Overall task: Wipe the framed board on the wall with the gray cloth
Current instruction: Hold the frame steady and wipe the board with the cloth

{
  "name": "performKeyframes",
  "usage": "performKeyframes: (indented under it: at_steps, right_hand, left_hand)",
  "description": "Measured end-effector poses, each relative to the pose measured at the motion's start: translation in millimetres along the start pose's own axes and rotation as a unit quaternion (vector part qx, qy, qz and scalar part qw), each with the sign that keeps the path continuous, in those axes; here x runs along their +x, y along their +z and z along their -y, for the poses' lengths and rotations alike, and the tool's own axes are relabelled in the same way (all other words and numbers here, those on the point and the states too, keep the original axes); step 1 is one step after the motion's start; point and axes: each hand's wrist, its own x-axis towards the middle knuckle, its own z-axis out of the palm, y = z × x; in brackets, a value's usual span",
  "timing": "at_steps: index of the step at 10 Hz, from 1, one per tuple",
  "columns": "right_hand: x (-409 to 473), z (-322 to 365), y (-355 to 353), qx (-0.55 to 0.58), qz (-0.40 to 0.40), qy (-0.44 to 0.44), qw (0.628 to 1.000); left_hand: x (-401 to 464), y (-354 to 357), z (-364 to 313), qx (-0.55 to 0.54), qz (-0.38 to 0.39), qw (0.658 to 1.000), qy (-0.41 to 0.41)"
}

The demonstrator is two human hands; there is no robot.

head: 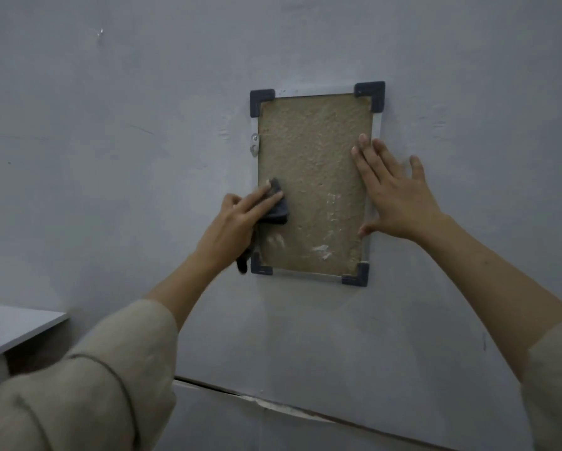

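Fingers (266, 198) press gray cloth (278, 209) against framed board (315, 151).

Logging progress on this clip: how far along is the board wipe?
Done: the gray cloth is picked up and on the framed board. In hand: the left hand presses it against the lower left of the panel, while the right hand lies flat over the right edge. Left: white smears show near the bottom, so wiping looks unfinished.
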Motion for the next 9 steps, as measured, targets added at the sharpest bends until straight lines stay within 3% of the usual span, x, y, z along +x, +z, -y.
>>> performKeyframes:
  at_steps: [2,3,5,7,9]
  right_hand:
    - [-1,1,-1,0.002,0.0,-0.001,1.0]
    - [0,0,0,0.001,0.001,-0.002,1.0]
    - [0,0,1,-0.005,-0.002,0.0,1.0]
    - [-1,2,0,0.001,-0.005,0.002,1.0]
    - [-1,0,-1,0.004,-0.005,-0.002,1.0]
  left_hand:
    - [-54,16,-5,0.038,0.032,0.996,0.068]
    - [-33,8,4,0.034,0.019,0.998,0.048]
    - [36,-9,11,0.015,-0.032,0.997,-0.075]
    - [-16,9,-9,-0.01,0.027,1.0,0.009]
    - [-51,20,-14,-0.015,0.057,0.998,0.034]
